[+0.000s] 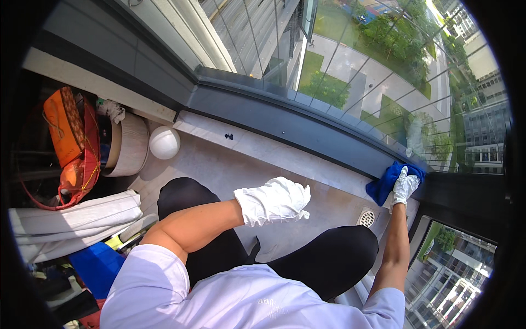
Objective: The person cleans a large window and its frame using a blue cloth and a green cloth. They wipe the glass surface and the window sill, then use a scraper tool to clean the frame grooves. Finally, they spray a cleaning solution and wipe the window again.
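Observation:
My right hand (pixel 405 187), in a white glove, presses a blue cloth (pixel 380 187) against the right end of the dark window frame (pixel 287 123). Its fingers lie over the bunched cloth. The window glass (pixel 345 78) rises just beyond, with a reflection of the glove in it. My left hand (pixel 274 201), also gloved in white, is held in the air between my knees and the low ledge (pixel 263 146). Its fingers are loosely curled and nothing shows in them; the palm side is hidden.
A round floor drain (pixel 367 218) lies below the cloth. A small black object (pixel 229 136) rests on the ledge. To the left stand a white ball (pixel 164 142), a pale cylindrical container (pixel 130 144), an orange bag (pixel 63 127) and folded pale fabric (pixel 82 218). Another blue cloth (pixel 96 265) lies nearby.

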`<state>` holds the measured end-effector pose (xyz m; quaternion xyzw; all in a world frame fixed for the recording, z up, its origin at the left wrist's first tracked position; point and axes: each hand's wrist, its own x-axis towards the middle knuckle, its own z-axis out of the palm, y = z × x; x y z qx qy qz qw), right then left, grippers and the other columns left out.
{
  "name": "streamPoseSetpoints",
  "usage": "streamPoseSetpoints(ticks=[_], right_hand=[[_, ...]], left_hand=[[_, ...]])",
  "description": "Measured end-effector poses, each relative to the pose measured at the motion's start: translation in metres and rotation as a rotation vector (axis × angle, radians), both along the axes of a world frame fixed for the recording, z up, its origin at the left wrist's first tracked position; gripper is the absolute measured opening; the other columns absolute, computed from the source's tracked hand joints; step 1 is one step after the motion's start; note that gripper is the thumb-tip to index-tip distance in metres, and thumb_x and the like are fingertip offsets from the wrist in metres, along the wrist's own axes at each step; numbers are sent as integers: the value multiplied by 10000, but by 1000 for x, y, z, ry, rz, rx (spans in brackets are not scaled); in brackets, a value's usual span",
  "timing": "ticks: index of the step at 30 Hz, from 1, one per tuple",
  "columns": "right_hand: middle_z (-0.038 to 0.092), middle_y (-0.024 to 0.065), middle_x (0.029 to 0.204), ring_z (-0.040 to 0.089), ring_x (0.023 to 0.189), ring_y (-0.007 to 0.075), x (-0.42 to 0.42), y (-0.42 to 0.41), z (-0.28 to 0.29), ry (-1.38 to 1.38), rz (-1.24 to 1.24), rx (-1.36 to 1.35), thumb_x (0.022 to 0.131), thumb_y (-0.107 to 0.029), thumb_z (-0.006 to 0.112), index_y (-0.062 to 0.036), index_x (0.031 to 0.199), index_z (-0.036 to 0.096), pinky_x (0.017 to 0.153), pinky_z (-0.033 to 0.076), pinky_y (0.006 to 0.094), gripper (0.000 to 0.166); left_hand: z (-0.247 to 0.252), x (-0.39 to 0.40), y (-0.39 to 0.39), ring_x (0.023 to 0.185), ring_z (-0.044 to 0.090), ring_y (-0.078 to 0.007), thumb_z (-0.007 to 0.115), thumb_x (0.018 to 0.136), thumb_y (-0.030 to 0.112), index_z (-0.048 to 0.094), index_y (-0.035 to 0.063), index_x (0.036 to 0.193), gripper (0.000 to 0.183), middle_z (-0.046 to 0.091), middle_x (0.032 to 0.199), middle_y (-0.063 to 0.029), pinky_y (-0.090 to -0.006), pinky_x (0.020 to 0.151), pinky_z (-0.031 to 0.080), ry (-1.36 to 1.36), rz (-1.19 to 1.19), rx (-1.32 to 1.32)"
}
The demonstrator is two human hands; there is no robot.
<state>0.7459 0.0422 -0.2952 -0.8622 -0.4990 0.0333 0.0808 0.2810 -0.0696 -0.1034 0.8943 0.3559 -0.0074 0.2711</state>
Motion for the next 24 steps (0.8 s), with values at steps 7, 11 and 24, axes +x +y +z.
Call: streamPoseSetpoints(ticks=[7,11,24], right_hand=[[167,338,1477,92,1403,447,-114,15,4,-51,46,-323,922,-629,278,166,1390,194,1146,25,495,926],[116,336,1490,49,1404,460,-196,23,35,-31,72,-559,923,-624,273,161,1402,148,1145,6,498,928],[6,365,1485,-52,1395,485,-420,11,43,110,255,-336,949,-524,307,182,1397,65,1133,-58,527,870]], left_hand=[[2,-116,43,840,605,-375,467,924,450,546,-6,971,465,605,869,-205,-449,770,469,120,0,-477],[-54,-198,55,909,593,-379,608,847,278,495,-60,1161,476,597,951,-226,-448,808,469,179,282,-110],[-128,-296,-37,820,633,-353,501,885,306,595,78,1002,273,643,834,-172,-447,729,477,166,-67,-647]])
